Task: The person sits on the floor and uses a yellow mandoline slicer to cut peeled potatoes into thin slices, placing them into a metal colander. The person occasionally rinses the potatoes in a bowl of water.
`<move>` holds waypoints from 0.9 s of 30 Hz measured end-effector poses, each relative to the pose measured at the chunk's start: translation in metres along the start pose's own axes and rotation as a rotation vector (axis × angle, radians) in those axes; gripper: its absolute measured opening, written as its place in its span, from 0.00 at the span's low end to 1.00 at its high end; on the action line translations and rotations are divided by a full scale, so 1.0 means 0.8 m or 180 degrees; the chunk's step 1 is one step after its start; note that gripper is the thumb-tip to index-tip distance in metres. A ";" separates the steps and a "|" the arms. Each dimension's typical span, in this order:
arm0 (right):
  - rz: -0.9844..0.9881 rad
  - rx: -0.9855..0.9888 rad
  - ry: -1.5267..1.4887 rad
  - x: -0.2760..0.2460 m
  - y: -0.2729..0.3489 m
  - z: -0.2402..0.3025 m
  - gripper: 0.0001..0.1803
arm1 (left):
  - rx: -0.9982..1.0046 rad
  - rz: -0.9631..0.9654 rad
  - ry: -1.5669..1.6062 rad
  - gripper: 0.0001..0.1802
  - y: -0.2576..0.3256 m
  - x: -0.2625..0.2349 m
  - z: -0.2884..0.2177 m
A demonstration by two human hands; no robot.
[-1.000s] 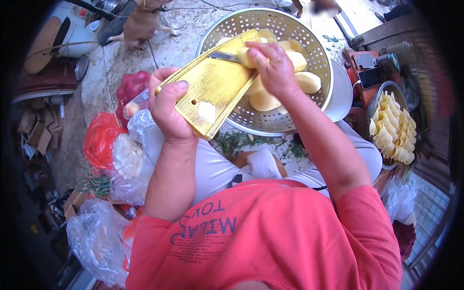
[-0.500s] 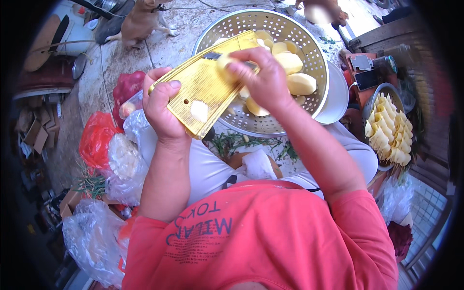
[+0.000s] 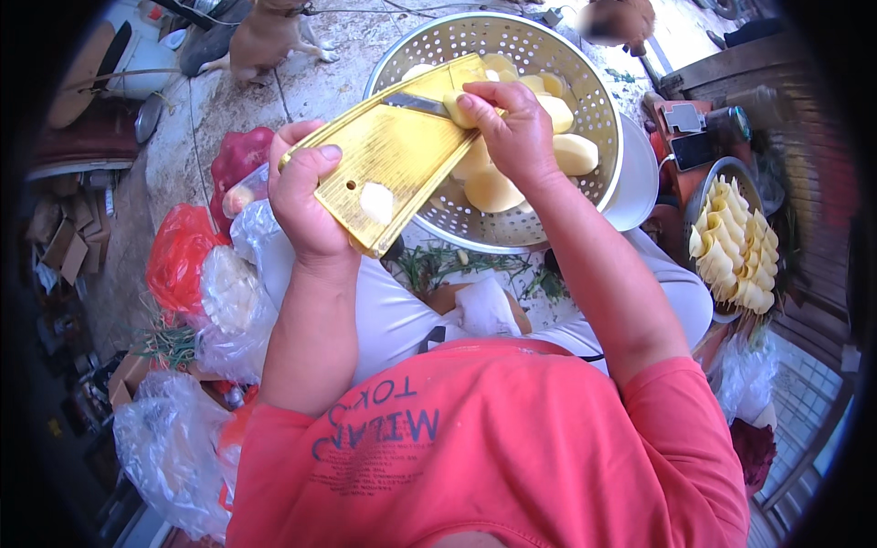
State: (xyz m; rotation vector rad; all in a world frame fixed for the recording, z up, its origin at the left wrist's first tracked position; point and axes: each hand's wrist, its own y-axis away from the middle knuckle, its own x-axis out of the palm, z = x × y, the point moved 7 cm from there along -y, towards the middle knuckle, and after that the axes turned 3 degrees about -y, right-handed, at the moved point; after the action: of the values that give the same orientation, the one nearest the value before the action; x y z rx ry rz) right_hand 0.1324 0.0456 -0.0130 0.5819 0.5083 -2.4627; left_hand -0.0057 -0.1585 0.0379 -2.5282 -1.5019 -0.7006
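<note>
My left hand (image 3: 309, 196) grips the near left end of a yellow mandoline slicer (image 3: 375, 169), which slants up to the right with its far end over a perforated metal colander (image 3: 594, 110). A pale potato slice (image 3: 376, 203) lies stuck near the slicer's lower end. My right hand (image 3: 516, 128) pinches a small piece of peeled potato (image 3: 459, 109) against the slicer, beside its dark blade (image 3: 416, 104). Inside the colander are peeled potatoes (image 3: 493, 189) and cut slices, partly hidden under the slicer and my right hand.
At the right, a bowl holds skewered wavy potato slices (image 3: 735, 247). A phone (image 3: 692, 152) lies on a stand beyond it. Red bag (image 3: 183, 260) and clear plastic bags (image 3: 174, 447) lie at the left. One dog (image 3: 265, 41) sits beyond; another animal (image 3: 619, 20) is farther right.
My right hand has moved a little up and right along the slicer with the potato piece, to the blade's far end. The dog at the far left has shifted slightly.
</note>
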 end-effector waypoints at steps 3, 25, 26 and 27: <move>-0.0157 0.0404 -0.0091 -0.002 -0.026 -0.031 0.16 | -0.0062 0.0007 0.0110 0.18 -0.002 0.012 -0.004; 0.0294 -0.0834 -0.0683 0.009 0.029 0.101 0.13 | -0.0064 0.0035 0.0116 0.18 -0.003 0.001 -0.005; 0.0462 -0.1052 -0.0742 0.009 0.039 0.123 0.15 | -0.0119 0.0101 0.0184 0.18 -0.002 0.003 -0.003; 0.0328 -0.1001 -0.0661 0.009 0.035 0.112 0.14 | -0.0113 0.0089 0.0163 0.18 -0.002 0.002 -0.001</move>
State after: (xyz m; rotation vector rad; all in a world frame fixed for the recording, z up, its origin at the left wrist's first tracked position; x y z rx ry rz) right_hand 0.1175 -0.0212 0.0520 0.2165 0.7415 -2.2512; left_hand -0.0067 -0.1570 0.0391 -2.5314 -1.4476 -0.7887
